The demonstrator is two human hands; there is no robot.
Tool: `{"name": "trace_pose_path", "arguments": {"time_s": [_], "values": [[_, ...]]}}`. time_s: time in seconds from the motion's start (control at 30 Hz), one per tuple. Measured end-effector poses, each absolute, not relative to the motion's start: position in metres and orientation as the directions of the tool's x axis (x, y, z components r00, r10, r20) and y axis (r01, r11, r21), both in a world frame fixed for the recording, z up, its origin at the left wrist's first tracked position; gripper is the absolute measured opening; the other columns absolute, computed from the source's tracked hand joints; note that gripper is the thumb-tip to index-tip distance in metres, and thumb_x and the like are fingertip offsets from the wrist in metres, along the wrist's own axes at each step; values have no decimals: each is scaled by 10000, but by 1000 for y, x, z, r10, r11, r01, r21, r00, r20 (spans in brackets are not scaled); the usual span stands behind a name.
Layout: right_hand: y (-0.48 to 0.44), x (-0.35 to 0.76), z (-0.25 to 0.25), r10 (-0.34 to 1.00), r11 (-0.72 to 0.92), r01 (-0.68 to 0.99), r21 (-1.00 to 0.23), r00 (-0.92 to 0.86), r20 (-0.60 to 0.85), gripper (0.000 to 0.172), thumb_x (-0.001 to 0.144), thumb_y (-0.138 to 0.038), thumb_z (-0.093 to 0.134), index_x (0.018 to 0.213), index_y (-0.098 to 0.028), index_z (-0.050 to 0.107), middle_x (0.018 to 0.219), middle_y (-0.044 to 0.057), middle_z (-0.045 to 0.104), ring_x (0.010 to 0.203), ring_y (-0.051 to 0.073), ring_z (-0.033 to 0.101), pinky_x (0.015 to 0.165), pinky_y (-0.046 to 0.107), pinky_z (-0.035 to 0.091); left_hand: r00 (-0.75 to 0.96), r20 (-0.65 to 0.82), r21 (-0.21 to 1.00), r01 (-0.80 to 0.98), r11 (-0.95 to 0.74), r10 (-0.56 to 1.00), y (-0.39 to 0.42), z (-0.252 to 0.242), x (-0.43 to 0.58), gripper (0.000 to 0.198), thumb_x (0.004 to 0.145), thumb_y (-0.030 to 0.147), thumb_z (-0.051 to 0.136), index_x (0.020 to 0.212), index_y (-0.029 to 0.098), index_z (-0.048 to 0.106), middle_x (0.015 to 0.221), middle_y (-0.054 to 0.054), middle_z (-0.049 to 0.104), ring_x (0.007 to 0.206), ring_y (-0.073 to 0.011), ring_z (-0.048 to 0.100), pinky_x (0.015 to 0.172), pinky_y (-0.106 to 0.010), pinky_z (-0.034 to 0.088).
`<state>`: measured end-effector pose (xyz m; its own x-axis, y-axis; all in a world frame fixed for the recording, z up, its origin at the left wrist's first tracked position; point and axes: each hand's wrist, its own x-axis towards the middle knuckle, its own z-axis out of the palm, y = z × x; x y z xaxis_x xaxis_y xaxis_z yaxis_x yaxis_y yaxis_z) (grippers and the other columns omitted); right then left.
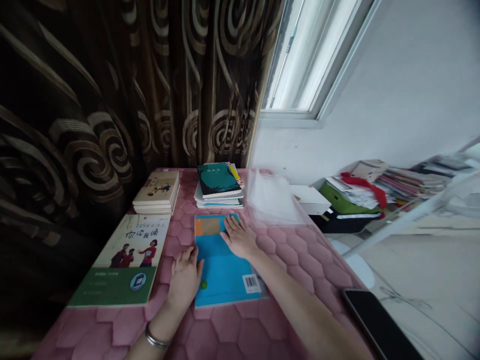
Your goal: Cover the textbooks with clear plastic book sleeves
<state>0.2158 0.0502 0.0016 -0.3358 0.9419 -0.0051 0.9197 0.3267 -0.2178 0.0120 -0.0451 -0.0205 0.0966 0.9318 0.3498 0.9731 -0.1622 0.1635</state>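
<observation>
We see the blue book [225, 272] on the counter [240, 335], at six o'clock from the teal-topped stack [219, 180]. Our right hand [239, 239] spreads flat on it; our left hand [186, 274], loose and unclenched, touches its nine-o'clock edge.

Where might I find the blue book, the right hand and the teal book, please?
Blue book [225, 270]: head view, middle of its cover.
Right hand [240, 238]: head view, back of the hand.
Teal book [219, 180]: head view, upper cover.

- I get daylight through the window [296, 55] past the far right corner of the table [275, 245].
- The curtain [150, 95] reads dim.
- Off the right edge, clutter [408, 182] looks blurred.
</observation>
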Motion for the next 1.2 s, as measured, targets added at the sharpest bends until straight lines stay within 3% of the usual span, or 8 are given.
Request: {"name": "trace_pose_path", "arguments": {"time_s": [0.17, 0.27, 0.37, 0.47, 0.67, 0.83, 1.03, 1.2], "values": [[46, 225, 3, 980, 201, 967, -155, -199, 31, 676, 993, -479, 189, 1491, -26, 254, 1565, 170, 148, 1464, 286, 104, 1186, 514, 82, 86, 308, 154, 978, -139, 947, -46, -15, 15, 406, 948, 293, 401, 1262, 138, 606, 1248, -150, 625, 1090, -300, 592, 878, -440, 508], [8, 208, -3, 938, 340, 930, -142, -324, 125, 689, 984, -519, 212, 1469, -44, 329, 1558, 171, 187, 1464, 304, 80, 1183, 544, 39, 81, 272, 114, 987, -116, 959, -46, -13, 16, 414, 956, 283, 391, 1287, 127, 584, 1275, -148, 612, 1114, -293, 576, 903, -431, 494], [-33, 197, -13, 859, 506, 844, -178, -474, 193, 682, 975, -542, 244, 1483, -93, 320, 1564, 141, 193, 1460, 274, 149, 1192, 483, 146, 84, 254, 85, 990, -108, 963, -47, -11, 17, 415, 957, 278, 387, 1290, 125, 581, 1293, -144, 605, 1128, -290, 569, 905, -416, 492], [-50, 212, -20, 905, 420, 886, -196, -393, 160, 715, 970, -563, 228, 1488, -75, 297, 1560, 149, 197, 1456, 273, 170, 1189, 475, 176, 96, 280, 95, 987, -127, 955, -47, -13, 16, 414, 957, 298, 385, 1274, 132, 594, 1282, -140, 614, 1128, -291, 573, 916, -415, 488], [-34, 256, -23, 969, 246, 925, -289, -229, 90, 662, 986, -471, 252, 1489, -40, 280, 1548, 171, 260, 1436, 265, 251, 1163, 456, 251, 46, 309, 381, 909, -168, 950, -35, -17, 11, 348, 883, 253, 486, 1166, 107, 628, 1198, -163, 650, 1110, -279, 598, 985, -429, 454], [-29, 259, -15, 973, 180, 830, -528, -73, 217, 398, 885, -311, 498, 1226, -143, 614, 1295, 142, 604, 1169, 251, 576, 1009, 382, 451, -154, -40, 676, 724, 140, 987, -10, -1, 0, 277, 828, 197, 542, 1088, 128, 610, 1109, -132, 688, 1018, -221, 647, 891, -331, 488], [-31, 264, -5, 988, 24, 642, -767, 102, 116, 281, 862, -349, 489, 1088, -209, 580, 1013, 62, 715, 909, 218, 689, 794, 323, 530, -148, -214, 696, 671, 257, 966, 19, 6, -1, 198, 867, 239, 481, 797, 147, 642, 701, -59, 705, 637, -181, 678, 562, -249, 489], [-31, 266, -7, 974, -144, 694, -706, 226, 23, 376, 903, -393, 433, 1188, -154, 490, 1070, 115, 702, 932, 225, 695, 799, 317, 509, -117, -146, 629, 756, 183, 982, 31, -3, 5, 304, 914, 297, 480, 697, 159, 643, 655, -73, 672, 728, -224, 679, 624, -287, 498]]}}
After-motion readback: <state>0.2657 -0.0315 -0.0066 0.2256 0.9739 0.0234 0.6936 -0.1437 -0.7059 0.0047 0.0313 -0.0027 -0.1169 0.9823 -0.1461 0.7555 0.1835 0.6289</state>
